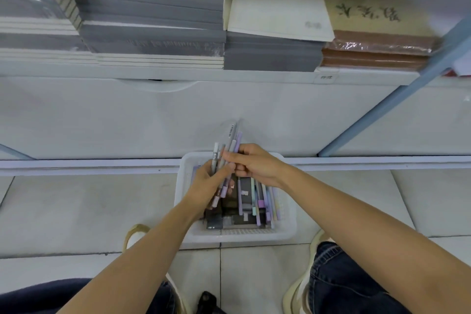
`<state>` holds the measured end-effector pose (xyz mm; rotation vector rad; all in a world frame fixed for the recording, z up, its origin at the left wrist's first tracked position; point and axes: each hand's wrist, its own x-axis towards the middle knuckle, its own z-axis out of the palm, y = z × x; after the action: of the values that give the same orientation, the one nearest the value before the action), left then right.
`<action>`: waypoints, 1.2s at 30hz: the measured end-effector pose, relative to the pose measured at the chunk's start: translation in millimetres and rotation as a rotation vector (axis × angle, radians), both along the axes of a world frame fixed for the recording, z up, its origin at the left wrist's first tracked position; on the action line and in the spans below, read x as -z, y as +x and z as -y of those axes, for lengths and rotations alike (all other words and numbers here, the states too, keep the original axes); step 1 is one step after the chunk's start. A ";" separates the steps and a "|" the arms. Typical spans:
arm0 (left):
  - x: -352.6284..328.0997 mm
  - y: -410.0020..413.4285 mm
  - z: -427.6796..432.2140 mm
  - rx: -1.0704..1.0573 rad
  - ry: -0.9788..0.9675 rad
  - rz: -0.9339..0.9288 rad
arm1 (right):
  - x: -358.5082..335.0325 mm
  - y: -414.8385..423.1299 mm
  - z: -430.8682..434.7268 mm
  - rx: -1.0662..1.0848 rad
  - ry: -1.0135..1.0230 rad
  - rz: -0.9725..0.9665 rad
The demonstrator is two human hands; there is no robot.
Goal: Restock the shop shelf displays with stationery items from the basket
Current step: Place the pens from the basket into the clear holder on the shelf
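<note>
White plastic basket [237,233], slightly shiny, near wall punched with small holes. Pastel pens [230,146] in smooth matt plastic, far tips in what looks like clear glossy film. Pale floor tiles [76,211], smooth with a dull sheen. Shelf front [153,120] smooth matt white, maybe painted metal, can't say for sure. Far left and middle: grey notebook stacks [153,33], matt paper edges. Cream notebook [277,0], matt paper cover. Far right: brown pads [377,55] under crinkly glossy plastic wrap. Near right: dark denim jeans [344,280].
</note>
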<state>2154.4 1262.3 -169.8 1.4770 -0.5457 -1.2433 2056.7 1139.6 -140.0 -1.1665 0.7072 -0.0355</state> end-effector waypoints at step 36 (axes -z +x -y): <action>-232.1 22.4 1.1 -0.199 -0.477 0.160 | -197.5 -48.3 -0.9 -0.183 -0.505 0.202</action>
<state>2176.8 1261.2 62.3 1.1934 -0.7257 -0.7748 2008.4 1140.5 57.5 -1.6811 0.4171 -0.1839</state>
